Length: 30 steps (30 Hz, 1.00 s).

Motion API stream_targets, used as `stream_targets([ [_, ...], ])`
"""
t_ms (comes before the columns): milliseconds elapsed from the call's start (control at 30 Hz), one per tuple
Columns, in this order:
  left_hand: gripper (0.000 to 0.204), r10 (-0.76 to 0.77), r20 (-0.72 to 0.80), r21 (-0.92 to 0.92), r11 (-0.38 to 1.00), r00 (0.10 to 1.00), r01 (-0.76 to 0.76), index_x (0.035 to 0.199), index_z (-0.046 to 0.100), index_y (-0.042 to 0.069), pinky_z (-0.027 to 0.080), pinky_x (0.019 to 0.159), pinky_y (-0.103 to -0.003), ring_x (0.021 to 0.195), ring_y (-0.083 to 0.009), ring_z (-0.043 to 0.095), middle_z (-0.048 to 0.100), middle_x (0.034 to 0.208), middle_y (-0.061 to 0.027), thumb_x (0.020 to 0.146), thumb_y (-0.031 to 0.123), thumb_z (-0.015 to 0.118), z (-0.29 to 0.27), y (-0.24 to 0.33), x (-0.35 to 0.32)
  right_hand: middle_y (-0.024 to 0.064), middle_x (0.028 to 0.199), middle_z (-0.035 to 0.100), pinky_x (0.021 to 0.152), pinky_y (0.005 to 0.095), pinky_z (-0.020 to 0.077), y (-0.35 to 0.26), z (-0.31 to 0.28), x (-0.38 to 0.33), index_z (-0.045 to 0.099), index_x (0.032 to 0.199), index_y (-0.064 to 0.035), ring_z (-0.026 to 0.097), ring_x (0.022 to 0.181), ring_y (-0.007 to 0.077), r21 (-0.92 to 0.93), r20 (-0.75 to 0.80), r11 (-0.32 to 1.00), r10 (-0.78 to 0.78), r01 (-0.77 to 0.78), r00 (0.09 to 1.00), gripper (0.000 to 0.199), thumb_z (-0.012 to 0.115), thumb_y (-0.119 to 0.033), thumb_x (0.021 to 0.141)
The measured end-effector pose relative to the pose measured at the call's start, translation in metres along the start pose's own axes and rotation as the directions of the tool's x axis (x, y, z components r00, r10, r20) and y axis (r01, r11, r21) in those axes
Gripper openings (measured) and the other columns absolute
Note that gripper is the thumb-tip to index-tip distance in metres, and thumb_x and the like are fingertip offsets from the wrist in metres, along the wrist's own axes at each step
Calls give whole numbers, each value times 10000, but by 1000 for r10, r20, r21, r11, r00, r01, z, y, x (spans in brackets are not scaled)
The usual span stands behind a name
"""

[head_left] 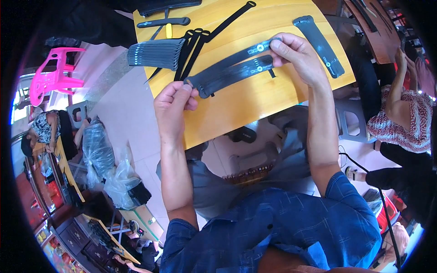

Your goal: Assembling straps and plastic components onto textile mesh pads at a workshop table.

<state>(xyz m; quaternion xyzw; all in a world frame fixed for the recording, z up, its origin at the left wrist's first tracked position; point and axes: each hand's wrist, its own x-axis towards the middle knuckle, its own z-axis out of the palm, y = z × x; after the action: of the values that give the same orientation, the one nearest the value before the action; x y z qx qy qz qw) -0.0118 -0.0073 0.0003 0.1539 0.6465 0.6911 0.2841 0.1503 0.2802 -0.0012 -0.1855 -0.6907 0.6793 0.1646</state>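
Observation:
I hold a small bundle of flat black straps [230, 68] stretched between both hands above a yellow wooden table [255, 98]. My left hand [174, 104] pinches the bundle's left end between thumb and fingers. Its right end, near a round white mark, is gripped by my right hand [298, 57]. A neat stack of black straps [154, 53] lies on the table to the left. Beside that stack, several loose long straps [198, 43] fan out. One single strap [318, 43] rests to the right of my right hand.
A pink plastic chair [54, 73] stands on the floor at left. Clear plastic bags [111, 175] sit below the table's left side. A person in a red patterned top [403, 116] sits at right beside another table [373, 27]. More people work at the far left.

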Motion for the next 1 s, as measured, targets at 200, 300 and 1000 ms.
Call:
stream_targets([
  [200, 118, -177, 12, 119, 977, 984, 175, 915, 703, 44, 468, 569, -204, 606, -48, 592, 685, 762, -4, 981, 129, 655, -7, -15, -14, -48, 740, 574, 646, 205, 463, 0, 0, -23, 681, 878, -65, 522, 673, 33, -99, 7, 985, 140, -139, 990, 266, 649, -282, 1029],
  [300, 133, -208, -3, 176, 963, 978, 206, 888, 702, 41, 449, 550, -202, 594, -37, 571, 660, 734, 13, 978, 127, 655, -4, -21, -18, -46, 728, 566, 630, 210, 450, 4, -1, -24, 677, 877, -44, 511, 666, 42, -141, 8, 973, 183, -180, 983, 274, 643, -269, 1031],
  [1000, 185, -138, -60, 547, 824, 989, 148, 814, 693, -32, 385, 532, -220, 585, -23, 460, 545, 595, 31, 928, 110, 721, 1, -25, -13, -30, 768, 631, 651, 238, 471, 21, -19, -21, 742, 929, -25, 545, 713, 60, -256, 73, 939, 255, -229, 964, 193, 732, -215, 963],
])
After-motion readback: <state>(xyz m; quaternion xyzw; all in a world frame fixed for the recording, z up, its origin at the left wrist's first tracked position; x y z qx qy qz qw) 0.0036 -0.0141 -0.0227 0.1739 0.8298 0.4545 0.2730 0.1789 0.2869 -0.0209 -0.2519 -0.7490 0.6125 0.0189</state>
